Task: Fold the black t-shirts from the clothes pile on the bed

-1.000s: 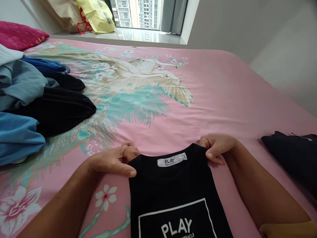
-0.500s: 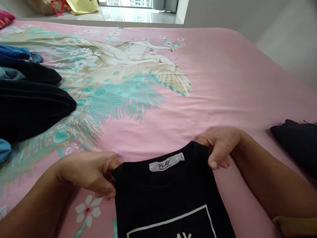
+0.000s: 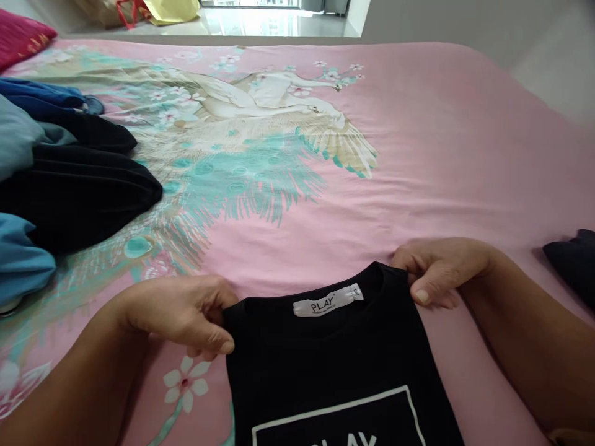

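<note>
A black T-shirt (image 3: 325, 371) lies at the bottom centre, its neckline facing away from me. A white label (image 3: 328, 301) reading "PLAY" shows inside the collar, and part of a white printed frame shows on the chest. My left hand (image 3: 186, 316) grips the shirt's left shoulder between thumb and fingers. The right shoulder is pinched by my right hand (image 3: 441, 269), thumb on top. The lower part of the shirt falls outside the view.
The shirt is over a pink bedsheet (image 3: 441, 155) printed with white birds and flowers. Heaped clothes, including a black garment (image 3: 83, 192) and a light blue one (image 3: 21, 260), lie on the left. A dark folded garment (image 3: 574, 263) sits at the right edge.
The view has turned slightly left, so the scene sits further right. Both hands keep their hold on the T-shirt's shoulders, with little other movement.
</note>
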{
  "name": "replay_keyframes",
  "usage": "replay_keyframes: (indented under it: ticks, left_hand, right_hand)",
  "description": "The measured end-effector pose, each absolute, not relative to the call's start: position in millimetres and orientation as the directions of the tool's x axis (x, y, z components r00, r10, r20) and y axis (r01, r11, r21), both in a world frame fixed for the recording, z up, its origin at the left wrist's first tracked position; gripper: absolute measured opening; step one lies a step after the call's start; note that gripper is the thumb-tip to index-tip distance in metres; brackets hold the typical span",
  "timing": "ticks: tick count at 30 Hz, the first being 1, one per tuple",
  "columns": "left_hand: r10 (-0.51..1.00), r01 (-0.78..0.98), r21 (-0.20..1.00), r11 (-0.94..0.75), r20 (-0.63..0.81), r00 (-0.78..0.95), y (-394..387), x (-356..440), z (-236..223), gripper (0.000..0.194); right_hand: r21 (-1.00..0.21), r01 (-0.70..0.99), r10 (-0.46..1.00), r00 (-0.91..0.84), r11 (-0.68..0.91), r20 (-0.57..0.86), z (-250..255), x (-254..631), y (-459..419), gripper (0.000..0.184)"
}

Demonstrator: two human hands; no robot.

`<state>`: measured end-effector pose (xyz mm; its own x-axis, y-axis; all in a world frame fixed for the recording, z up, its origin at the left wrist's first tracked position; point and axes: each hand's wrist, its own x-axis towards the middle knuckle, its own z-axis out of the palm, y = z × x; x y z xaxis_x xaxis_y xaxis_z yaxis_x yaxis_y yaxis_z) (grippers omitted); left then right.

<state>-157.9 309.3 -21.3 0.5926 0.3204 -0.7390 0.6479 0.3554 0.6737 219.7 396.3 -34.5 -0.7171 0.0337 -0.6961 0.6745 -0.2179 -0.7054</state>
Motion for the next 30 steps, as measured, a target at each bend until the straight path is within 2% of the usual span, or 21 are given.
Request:
replay_keyframes:
  ticks: [3,7,12,16,20,24,27,30]
  left_hand:
    - [0.228,0.682,0.614,0.398,-0.786,0.575,312,-159,-19,0.023]
    - [0.243,0.736,0.537,0.413,-0.844,0.479,312,-158,-19,0.025]
    - [0.264,0.739,0.557,0.379,-0.831,0.49,311,-158,-21,0.027]
    - [0.292,0.739,0.562,0.371,-0.826,0.482,312,-158,-25,0.024]
    - [0.327,0.717,0.59,0.371,-0.806,0.494,309,-160,-30,0.027]
    - [0.444,0.623,0.651,0.434,-0.756,0.481,298,-165,-33,0.034]
    - [0.64,0.45,0.77,0.452,-0.631,0.438,278,-167,-32,0.037]
    - [0.814,0.239,0.859,0.452,-0.507,0.282,242,-162,-33,0.042]
  right_hand:
    - [-0.712,0.639,0.066,-0.729,-0.292,-0.681,-38,222,393,0.039]
    - [-0.676,0.664,0.092,-0.689,-0.319,-0.719,-44,224,390,0.035]
    - [-0.708,0.629,0.115,-0.716,-0.321,-0.688,-49,227,386,0.029]
    - [-0.738,0.567,0.258,-0.7,-0.367,-0.666,-54,226,379,0.021]
    - [-0.767,0.525,0.377,-0.67,-0.369,-0.639,-56,222,370,0.028]
    - [-0.833,0.393,0.597,-0.581,-0.391,-0.554,-57,218,353,0.033]
    - [-0.905,0.24,0.825,-0.377,-0.353,-0.422,-58,214,333,0.037]
    - [-0.949,0.165,0.943,-0.154,-0.27,-0.295,-58,214,307,0.037]
